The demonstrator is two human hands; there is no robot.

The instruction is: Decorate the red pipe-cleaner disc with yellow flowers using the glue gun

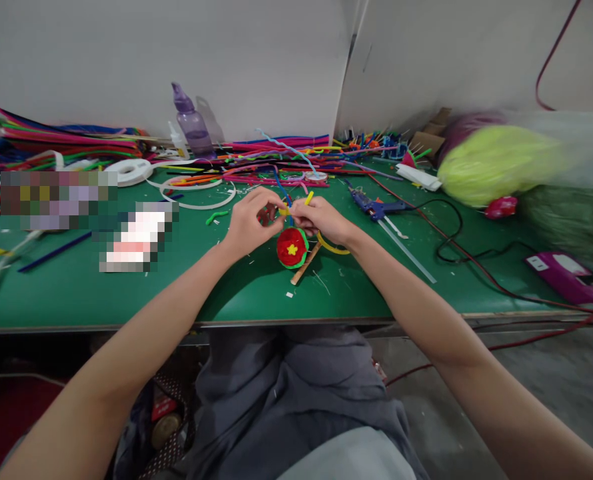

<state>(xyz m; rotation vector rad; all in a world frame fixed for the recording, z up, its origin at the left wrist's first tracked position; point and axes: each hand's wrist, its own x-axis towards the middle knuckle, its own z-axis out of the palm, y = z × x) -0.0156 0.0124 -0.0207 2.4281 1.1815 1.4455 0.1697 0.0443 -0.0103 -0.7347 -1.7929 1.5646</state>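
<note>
My left hand (256,220) has its thumb and forefinger pinched on a yellow pipe cleaner (332,248). Close beside it, my right hand (321,219) is closed on the same yellow piece; one end sticks up above the fingers and a curved length hangs below the palm. Just under both hands is a round red flower (287,245) with a yellow star-shaped centre and a green edge. Blue and red stems rise behind the fingers. A short brown stick (304,267) lies on the table beside the flower.
On the green table (256,293), a blue glue gun (376,205) lies right of my hands. Bundles of coloured pipe cleaners (76,141) and a purple bottle (194,127) line the back. Plastic-wrapped bundles (496,163) and a purple device (566,275) are at right.
</note>
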